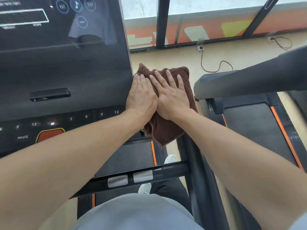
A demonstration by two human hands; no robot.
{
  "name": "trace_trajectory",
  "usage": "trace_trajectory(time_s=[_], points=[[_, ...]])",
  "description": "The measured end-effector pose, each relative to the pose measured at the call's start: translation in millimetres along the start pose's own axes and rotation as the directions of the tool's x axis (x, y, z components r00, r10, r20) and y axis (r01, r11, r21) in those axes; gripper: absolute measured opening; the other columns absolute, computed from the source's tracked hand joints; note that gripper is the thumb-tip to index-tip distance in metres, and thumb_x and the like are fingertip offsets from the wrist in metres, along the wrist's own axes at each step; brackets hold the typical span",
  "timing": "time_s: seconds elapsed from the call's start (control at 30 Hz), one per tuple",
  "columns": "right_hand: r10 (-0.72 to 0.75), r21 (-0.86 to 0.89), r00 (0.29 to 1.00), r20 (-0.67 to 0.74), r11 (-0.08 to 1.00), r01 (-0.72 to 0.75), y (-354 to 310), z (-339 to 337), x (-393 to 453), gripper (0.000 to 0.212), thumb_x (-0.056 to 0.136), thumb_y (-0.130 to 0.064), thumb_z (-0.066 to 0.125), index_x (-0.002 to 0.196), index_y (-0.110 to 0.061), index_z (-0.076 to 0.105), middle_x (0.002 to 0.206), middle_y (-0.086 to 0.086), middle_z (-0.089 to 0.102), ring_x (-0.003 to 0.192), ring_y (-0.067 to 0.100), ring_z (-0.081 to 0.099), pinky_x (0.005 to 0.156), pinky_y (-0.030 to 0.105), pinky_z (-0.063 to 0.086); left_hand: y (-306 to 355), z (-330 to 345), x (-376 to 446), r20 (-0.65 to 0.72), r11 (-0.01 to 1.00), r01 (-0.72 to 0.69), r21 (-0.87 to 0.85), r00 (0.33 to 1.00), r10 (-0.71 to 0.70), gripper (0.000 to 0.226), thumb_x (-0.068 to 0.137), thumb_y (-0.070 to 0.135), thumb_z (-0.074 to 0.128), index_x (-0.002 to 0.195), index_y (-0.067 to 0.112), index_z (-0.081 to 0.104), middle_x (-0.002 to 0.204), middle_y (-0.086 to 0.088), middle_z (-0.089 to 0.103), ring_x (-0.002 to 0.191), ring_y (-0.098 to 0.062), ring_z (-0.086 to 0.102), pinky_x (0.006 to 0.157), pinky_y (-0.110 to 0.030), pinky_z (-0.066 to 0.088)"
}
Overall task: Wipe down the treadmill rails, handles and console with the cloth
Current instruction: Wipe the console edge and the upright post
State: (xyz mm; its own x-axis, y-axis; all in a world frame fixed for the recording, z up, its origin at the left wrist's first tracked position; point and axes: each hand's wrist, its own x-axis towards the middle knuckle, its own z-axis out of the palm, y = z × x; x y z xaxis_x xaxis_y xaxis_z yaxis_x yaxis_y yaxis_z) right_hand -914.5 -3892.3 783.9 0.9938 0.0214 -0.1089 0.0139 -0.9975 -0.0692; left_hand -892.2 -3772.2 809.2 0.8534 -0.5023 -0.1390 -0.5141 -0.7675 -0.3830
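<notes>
on the left, the console (63,67) is seen with its dark screen and the row of speed keys below it, and a red stop button (49,134) lies close under the left forearm; it is judged that a key or that button could be pressed by accident if the arm is dragged low across the panel during wiping. at the console's right edge, the left hand (141,95) is laid flat with straight fingers, gripping nothing, its fingertips pressed on the brown cloth (166,128). the cloth is spread under both palms, apparently over the right side rail, with a loose corner hanging below the wrists; it is judged that this corner could slip off, since nothing is pinched. the right hand (172,97) is likewise flat and open on the cloth, touching the left. a neighbouring treadmill (249,113) stands just beside.
</notes>
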Motion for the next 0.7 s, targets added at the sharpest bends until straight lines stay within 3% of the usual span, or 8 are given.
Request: trace_trajectory(time_s=[0.1,0.17,0.23,0.3,0.4,0.53,0.6,0.7], points=[[0.039,0.049,0.999,0.029,0.998,-0.04,10,-11,35,0.06,0.105,-0.047,0.015,0.163,-0.034,0.013,0.171,-0.008,0.013,0.158,0.028,0.004,0.124,0.06,-0.001,-10,0,39,-0.031,0.995,0.023,-0.101,0.999,-0.026,0.051,0.106,0.013,0.022,0.151,-0.01,0.029,0.151,-0.029,0.042,0.146,-0.039,0.034,0.127,-0.046,0.009],[0.046,0.074,0.998,0.03,0.996,-0.048,18,-19,54,0.054,0.103,-0.044,0.019,0.153,-0.036,0.038,0.161,-0.005,0.039,0.151,0.03,0.025,0.118,0.061,0.017,-12,-2,60,-0.018,0.978,0.049,-0.203,0.998,-0.053,0.043,0.103,0.011,0.029,0.139,-0.001,0.048,0.131,-0.022,0.06,0.127,-0.038,0.052,0.124,-0.047,0.018],[0.059,0.125,0.998,0.023,0.99,-0.061,27,-25,63,0.048,0.101,-0.042,0.021,0.131,-0.035,0.059,0.141,-0.001,0.059,0.135,0.029,0.044,0.105,0.053,0.031,-10,-4,75,0.028,0.944,0.084,-0.318,0.996,-0.079,0.036,0.101,0.01,0.032,0.129,0.005,0.055,0.121,-0.02,0.064,0.115,-0.039,0.058,0.111,-0.047,0.034],[0.112,0.192,0.994,0.022,0.975,-0.114,33,-27,68,0.049,0.103,-0.046,0.022,0.123,-0.034,0.064,0.134,0.003,0.063,0.128,0.029,0.049,0.097,0.047,0.037,-7,-7,81,0.021,0.913,0.114,-0.393,0.993,-0.115,0.033,0.101,0.011,0.033,0.126,0.007,0.054,0.119,-0.021,0.064,0.11,-0.042,0.06,0.094,-0.046,0.043],[0.203,0.269,0.978,0.04,0.941,-0.206,36,-23,63,0.052,0.103,-0.058,0.025,0.143,-0.041,0.052,0.154,-0.001,0.048,0.137,0.03,0.042,0.104,0.047,0.036,-4,-9,75,-0.026,0.919,0.111,-0.377,0.991,-0.131,0.032,0.102,0.011,0.031,0.124,0.005,0.054,0.117,-0.023,0.066,0.109,-0.043,0.061,0.087,-0.044,0.042],[0.304,0.402,0.95,0.075,0.862,-0.308,44,-15,30,0.068,0.099,-0.071,0.031,0.161,-0.044,0.019,0.17,-0.004,0.015,0.146,0.034,0.035,0.114,0.049,0.03,5,1,54,-0.062,0.941,0.048,-0.335,0.995,-0.073,0.048,0.101,0.019,0.025,0.142,0.004,0.044,0.147,-0.022,0.05,0.136,-0.039,0.044,0.115,-0.046,0.027],[0.339,0.505,0.935,0.107,0.791,-0.345,50,-8,5,0.078,0.096,-0.072,0.039,0.162,-0.043,0.008,0.169,-0.003,0.018,0.146,0.031,0.039,0.117,0.049,0.031,14,8,39,-0.03,0.932,0.028,-0.36,0.999,-0.042,0.058,0.106,0.031,0.019,0.16,0.01,0.022,0.168,-0.014,0.02,0.154,-0.037,0.017,0.126,-0.047,0.009],[0.358,0.707,0.916,0.18,0.6,-0.373,55,3,-40,0.085,0.096,-0.065,0.053,0.164,-0.037,0.01,0.164,-0.001,0.036,0.145,0.023,0.042,0.12,0.037,0.031,39,7,7,-0.013,0.925,-0.039,-0.377,0.999,0.037,0.063,0.107,0.044,0.011,0.163,0.018,0.001,0.171,-0.005,-0.004,0.157,-0.032,-0.005,0.127,-0.046,-0.004]])
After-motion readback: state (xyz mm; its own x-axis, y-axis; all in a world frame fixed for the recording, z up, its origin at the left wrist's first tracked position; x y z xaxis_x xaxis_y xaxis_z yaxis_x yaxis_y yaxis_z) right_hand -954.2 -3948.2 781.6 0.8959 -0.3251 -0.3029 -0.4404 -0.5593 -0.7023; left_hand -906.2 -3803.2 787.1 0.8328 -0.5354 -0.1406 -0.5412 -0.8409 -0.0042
